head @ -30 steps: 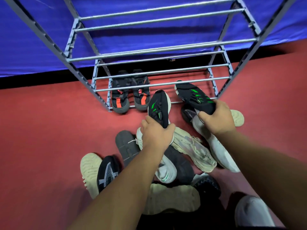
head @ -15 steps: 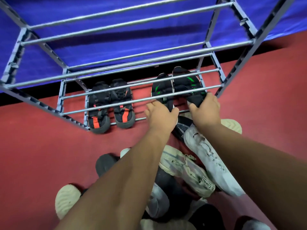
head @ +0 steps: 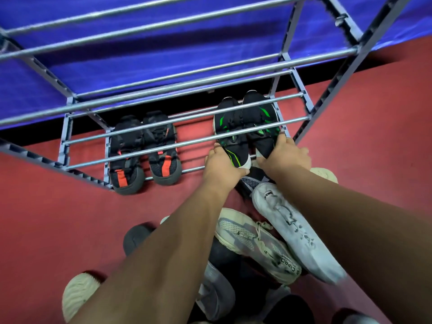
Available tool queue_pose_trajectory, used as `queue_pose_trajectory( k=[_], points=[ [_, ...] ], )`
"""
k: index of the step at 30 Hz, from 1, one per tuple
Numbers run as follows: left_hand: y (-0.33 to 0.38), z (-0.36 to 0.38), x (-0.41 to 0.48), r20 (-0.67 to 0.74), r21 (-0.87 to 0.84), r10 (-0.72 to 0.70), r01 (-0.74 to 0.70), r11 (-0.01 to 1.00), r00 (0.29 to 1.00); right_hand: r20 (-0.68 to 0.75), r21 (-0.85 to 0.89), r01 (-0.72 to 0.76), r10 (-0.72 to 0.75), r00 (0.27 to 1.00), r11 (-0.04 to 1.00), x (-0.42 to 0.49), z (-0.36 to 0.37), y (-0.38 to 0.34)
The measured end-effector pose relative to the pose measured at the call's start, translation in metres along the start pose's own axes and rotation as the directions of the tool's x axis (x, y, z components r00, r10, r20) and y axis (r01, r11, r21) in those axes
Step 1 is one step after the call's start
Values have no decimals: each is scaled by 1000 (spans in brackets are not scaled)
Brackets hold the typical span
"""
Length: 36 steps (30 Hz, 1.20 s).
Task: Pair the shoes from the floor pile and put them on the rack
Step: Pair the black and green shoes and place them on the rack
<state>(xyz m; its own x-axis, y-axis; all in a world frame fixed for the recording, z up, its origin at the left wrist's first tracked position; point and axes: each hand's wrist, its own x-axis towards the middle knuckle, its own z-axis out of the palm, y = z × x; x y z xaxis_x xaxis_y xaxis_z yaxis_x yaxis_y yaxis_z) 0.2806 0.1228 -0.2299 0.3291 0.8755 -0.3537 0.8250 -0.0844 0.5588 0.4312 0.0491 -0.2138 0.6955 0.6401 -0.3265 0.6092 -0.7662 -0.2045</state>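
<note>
Two black shoes with green marks sit side by side on the bottom tier of the grey metal rack (head: 182, 143), at its right end. My left hand (head: 222, 168) grips the heel of the left black-green shoe (head: 228, 127). My right hand (head: 284, 155) grips the heel of the right black-green shoe (head: 259, 118). A pair of black shoes with orange marks (head: 145, 150) stands on the same tier to the left. The floor pile lies under my arms: a white shoe (head: 297, 232), a worn beige-grey sneaker (head: 254, 244) and darker shoes partly hidden.
The rack's upper tiers are bare bars overhead, against a blue cloth wall (head: 163, 50). Red carpet (head: 46, 218) spreads left and right of the pile. A cream sole (head: 78, 293) lies at the lower left. A gap remains between the two pairs on the bottom tier.
Both hands carried the black-green shoes from above the pile forward under the rack bars and set them on the bottom tier. My view moved closer to the rack.
</note>
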Motion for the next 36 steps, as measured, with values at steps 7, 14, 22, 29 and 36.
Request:
queue_pose_trajectory(
  k=[7, 14, 22, 29, 36],
  points=[
    [9, 12, -6, -80, -119, 29, -38, 992, 996, -82, 42, 68, -64, 995, 997, 1, -1, 2],
    [8, 10, 6, 12, -72, -88, 89, 993, 996, -67, 69, 49, -44, 997, 996, 5, 2, 1],
    [1, 2, 18, 127, -261, -164, 193, 946, 978, -69, 72, 51, -46, 997, 996, 10, 5, 1],
    [5, 13, 15, -21, -223, -169, 160, 962, 985, -157, 164, 142, -116, 981, 976, 3, 19, 12],
    [1, 1, 21, 80, -147, -147, 158, 977, 986, -218, 143, 192, -158, 963, 971, 6, 10, 5]
  ],
)
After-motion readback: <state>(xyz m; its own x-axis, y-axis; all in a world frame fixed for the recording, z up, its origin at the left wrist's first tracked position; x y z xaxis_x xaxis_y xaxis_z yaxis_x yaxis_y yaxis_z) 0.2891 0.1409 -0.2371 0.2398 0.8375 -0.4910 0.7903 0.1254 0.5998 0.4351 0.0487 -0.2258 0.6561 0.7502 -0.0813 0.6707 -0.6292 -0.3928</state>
